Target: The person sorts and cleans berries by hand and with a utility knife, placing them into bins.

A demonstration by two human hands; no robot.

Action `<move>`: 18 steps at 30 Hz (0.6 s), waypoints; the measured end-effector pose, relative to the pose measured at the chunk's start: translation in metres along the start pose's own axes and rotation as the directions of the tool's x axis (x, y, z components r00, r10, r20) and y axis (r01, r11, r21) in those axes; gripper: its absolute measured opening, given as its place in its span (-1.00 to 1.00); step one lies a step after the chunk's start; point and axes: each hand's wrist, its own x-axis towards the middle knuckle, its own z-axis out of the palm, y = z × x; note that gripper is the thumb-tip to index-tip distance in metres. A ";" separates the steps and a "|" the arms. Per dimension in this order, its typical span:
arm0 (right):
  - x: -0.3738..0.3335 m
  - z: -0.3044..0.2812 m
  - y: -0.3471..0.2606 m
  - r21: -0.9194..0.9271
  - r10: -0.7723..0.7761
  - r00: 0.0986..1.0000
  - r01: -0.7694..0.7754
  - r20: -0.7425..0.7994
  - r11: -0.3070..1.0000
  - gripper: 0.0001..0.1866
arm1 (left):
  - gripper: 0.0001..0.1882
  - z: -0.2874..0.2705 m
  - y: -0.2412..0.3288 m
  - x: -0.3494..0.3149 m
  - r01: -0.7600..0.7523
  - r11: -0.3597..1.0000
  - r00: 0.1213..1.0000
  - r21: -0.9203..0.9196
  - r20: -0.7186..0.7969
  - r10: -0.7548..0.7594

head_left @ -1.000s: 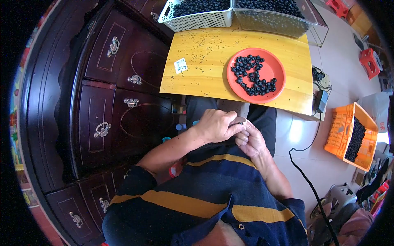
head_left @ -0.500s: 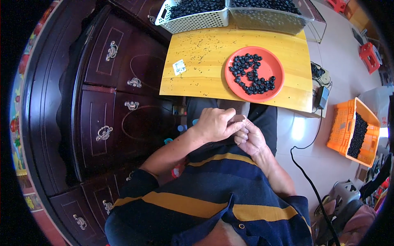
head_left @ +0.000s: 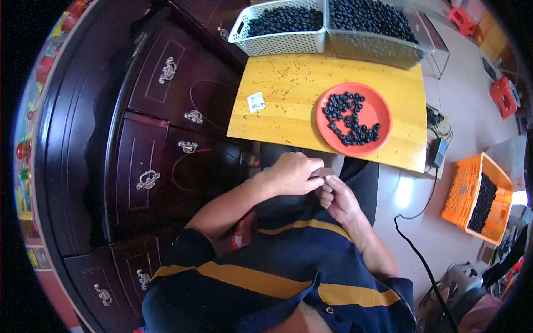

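Observation:
Both hands meet over my lap, just in front of the table's near edge. My left hand [head_left: 293, 175] is closed, knuckles up, with its thumb and fingertips at a small flat brownish piece [head_left: 326, 172]. My right hand [head_left: 340, 198] has its fingers curled in and pinches the same piece from the right side. Its kind is not clear, and anything smaller between the fingertips is hidden. Beyond my hands, a round red plate [head_left: 383, 119] rests on the table with many black ring-shaped beads [head_left: 355, 135] on it, mostly along its left and lower parts.
At the yellow table's [head_left: 277, 119] far edge stand a white perforated basket [head_left: 283, 44] and a clear plastic bin [head_left: 377, 50], both full of black beads. A white label [head_left: 256, 102] and dark crumbs lie on the tabletop. Dark drawers [head_left: 150, 127] flank my left; an orange crate [head_left: 458, 191] stands right.
The view has shifted, so the table and plate appear lower and slightly further right. My hands stay together at the brownish piece, with only a slight change in finger position.

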 end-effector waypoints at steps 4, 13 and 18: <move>0.006 -0.018 0.003 -0.097 -0.035 0.988 0.021 -0.152 0.995 -0.75 | -0.76 -0.056 -0.032 0.026 0.061 0.974 0.991 0.220 0.106 -0.086; 0.008 -0.014 0.005 -0.043 -0.039 0.998 0.036 -0.057 0.998 -0.66 | -0.50 -0.145 -0.061 0.063 0.109 0.994 0.751 0.007 -0.655 -0.078; 0.002 -0.012 0.002 -0.129 -0.086 0.996 0.083 -0.012 0.988 -0.71 | -0.66 -0.048 -0.043 0.009 0.178 0.963 0.976 -0.201 -0.091 -0.199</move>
